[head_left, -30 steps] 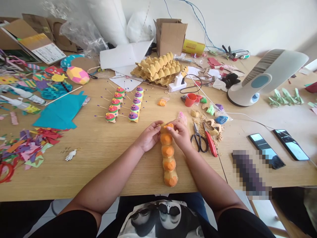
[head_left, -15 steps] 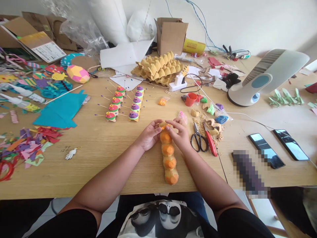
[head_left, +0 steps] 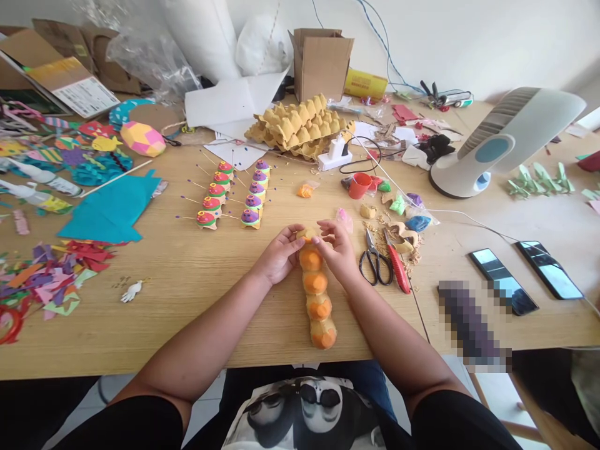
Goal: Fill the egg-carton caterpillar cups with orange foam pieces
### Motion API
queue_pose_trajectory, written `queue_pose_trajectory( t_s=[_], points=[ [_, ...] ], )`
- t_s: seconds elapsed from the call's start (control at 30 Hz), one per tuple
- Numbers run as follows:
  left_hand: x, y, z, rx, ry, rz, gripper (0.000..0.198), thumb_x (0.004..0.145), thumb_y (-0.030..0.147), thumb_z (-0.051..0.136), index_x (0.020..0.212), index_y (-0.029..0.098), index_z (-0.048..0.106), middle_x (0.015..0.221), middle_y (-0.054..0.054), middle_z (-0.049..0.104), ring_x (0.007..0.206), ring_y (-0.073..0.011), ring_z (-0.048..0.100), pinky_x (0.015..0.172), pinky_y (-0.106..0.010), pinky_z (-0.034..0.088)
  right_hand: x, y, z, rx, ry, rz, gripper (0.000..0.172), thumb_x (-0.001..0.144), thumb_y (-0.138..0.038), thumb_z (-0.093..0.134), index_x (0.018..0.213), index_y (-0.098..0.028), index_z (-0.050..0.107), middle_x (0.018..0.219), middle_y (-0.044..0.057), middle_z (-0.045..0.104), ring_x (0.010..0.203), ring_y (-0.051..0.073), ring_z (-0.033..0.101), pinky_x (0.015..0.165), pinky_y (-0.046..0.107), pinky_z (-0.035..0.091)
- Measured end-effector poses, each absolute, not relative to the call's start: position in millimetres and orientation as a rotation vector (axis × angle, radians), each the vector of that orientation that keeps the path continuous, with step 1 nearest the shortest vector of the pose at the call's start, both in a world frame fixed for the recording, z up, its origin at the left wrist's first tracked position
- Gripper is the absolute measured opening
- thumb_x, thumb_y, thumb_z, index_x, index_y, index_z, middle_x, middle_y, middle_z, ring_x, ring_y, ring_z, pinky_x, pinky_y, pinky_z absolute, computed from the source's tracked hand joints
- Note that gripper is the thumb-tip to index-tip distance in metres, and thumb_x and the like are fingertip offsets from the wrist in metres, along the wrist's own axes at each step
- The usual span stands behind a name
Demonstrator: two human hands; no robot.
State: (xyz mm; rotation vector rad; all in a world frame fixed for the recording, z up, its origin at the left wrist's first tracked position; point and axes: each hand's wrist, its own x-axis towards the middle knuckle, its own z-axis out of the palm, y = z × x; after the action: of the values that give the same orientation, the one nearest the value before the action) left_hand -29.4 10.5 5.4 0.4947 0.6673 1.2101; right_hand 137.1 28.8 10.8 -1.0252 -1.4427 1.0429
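An egg carton strip (head_left: 310, 302) lies lengthwise before me, orange clay capping its several bumps. My left hand (head_left: 281, 255) pinches its far end, thumb and fingers closed on the cup there. At the other side of that cup, my right hand (head_left: 336, 251) has its thumb tip against the orange clay (head_left: 307, 239), while its fingers are raised and spread off the strip. Beyond my hands stand two finished-looking strips shaped like caterpillars, a red and green one (head_left: 213, 203) and a purple one (head_left: 255, 197), with pins sticking out.
Scissors (head_left: 374, 259) and a red-handled cutter (head_left: 398, 265) lie right of my hands, near carton scraps (head_left: 405, 237) and clay bags. Farther off are egg trays (head_left: 300, 128), a red cup (head_left: 359, 185) and a fan (head_left: 492, 147). Paper scraps (head_left: 51, 278) cover the left; two phones (head_left: 504, 281) lie right.
The fingers of my right hand have lifted and spread away from the strip's far end; its thumb stays there. My left hand keeps its hold. The view has shifted slightly.
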Motion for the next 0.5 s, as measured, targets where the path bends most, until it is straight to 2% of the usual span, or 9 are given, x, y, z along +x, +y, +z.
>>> queue_pose_trajectory(
  t_s=[0.17,0.27,0.4,0.5],
  points=[
    [-29.5,10.3,5.2,0.495,0.662,1.19,0.045,0.073,0.02,0.09,0.109,0.022,0.063,0.1,0.0,0.075,0.087,-0.0137,0.071,0.078,-0.025,0.055,134.0,31.8,3.6,-1.038,-1.33,1.274,0.043,0.085,-0.054,0.073,0.116,-0.027,0.064,0.082,-0.002,0.054,0.072,0.013,0.053,0.063,0.026,0.046],
    [-29.5,10.0,5.0,0.49,0.655,1.192,0.044,0.072,0.021,0.09,0.108,0.022,0.063,0.098,0.0,0.075,0.085,-0.0137,0.071,0.079,-0.026,0.055,133.1,30.3,4.4,-1.017,-1.287,1.431,0.046,0.086,-0.061,0.069,0.116,-0.026,0.064,0.073,-0.005,0.052,0.061,0.011,0.049,0.055,0.024,0.043],
    [-30.4,10.1,3.8,0.477,0.65,1.195,0.044,0.073,0.022,0.09,0.108,0.022,0.063,0.099,0.0,0.076,0.084,-0.0136,0.071,0.077,-0.026,0.056,134.4,26.5,10.3,-0.97,-1.218,1.563,0.047,0.088,-0.063,0.066,0.119,-0.027,0.066,0.078,-0.003,0.062,0.065,0.012,0.056,0.058,0.024,0.048],
    [-31.2,10.2,3.1,0.47,0.648,1.194,0.044,0.073,0.023,0.09,0.109,0.023,0.064,0.1,0.0,0.076,0.085,-0.0144,0.072,0.074,-0.026,0.056,135.3,25.4,13.5,-0.892,-1.192,1.641,0.055,0.077,-0.054,0.082,0.123,-0.028,0.064,0.092,0.0,0.07,0.076,0.015,0.064,0.067,0.026,0.054]
  ],
)
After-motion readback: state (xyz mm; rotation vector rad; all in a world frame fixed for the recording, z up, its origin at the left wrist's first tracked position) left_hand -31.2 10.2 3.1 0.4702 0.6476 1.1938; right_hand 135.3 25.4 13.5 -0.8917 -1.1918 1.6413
